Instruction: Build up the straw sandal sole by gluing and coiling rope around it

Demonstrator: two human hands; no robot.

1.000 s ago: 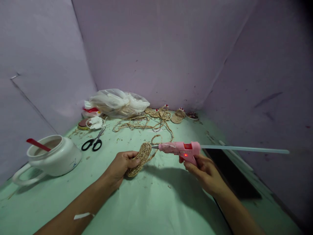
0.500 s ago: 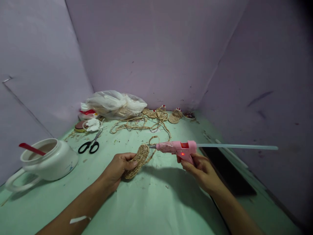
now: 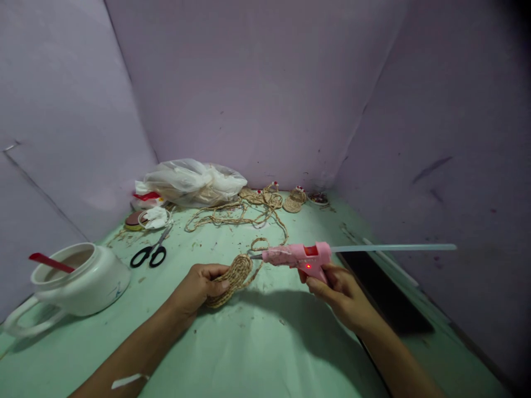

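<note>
The braided piece (image 3: pixel 236 275) is located just below the center of the frame; its long axis runs from lower left to upper right; it lies at the fingertips of the left hand (image 3: pixel 203 287), on that hand's right side in the frame. The left hand is the nearer of the two and is in contact with the piece; it is closed in a pinch on the lower-left part, thumb on the visible face; the upper-right end projects free of the grip.

The right hand (image 3: pixel 342 293), right of center, is wrapped around the handle of the pink glue gun (image 3: pixel 290 255); the nozzle (image 3: pixel 256 256) points left, at the upper-right end of the piece; whether tip and braid touch cannot be determined. A pale glue stick (image 3: pixel 394 248) extends from the rear of the gun toward the right; a red indicator (image 3: pixel 308 266) is lit.

The piece is straw-colored, elongated and round-ended; its rows of plait are coiled closely; a braided cord (image 3: pixel 260 240) loops beside the nozzle; the scissors (image 3: pixel 155 255) rest on the green surface (image 3: pixel 249 359), left of center.
</note>
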